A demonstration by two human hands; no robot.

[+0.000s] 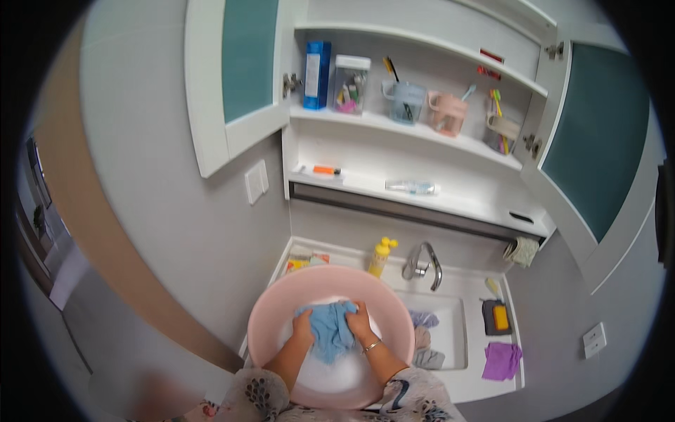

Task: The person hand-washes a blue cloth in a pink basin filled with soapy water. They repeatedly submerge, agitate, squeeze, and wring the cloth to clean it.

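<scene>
A blue cloth (329,328) is stretched between my two hands inside a large pink basin (266,320). My left hand (302,326) grips its left edge, fingers closed on the fabric. At the upper right edge, my right hand (359,321) has hold of the same cloth, with a bracelet on that wrist. The cloth hangs in loose folds over the whitish bottom of the basin; whether water lies there I cannot tell. The fingertips of both hands are partly hidden by the cloth.
Right of the basin, a sink (453,334) holds several cloths below a chrome faucet (424,267). A yellow pump bottle (380,257) stands behind the basin. A purple cloth (501,361) and a yellow sponge (500,318) lie at the right. Cabinet doors (590,141) hang open above.
</scene>
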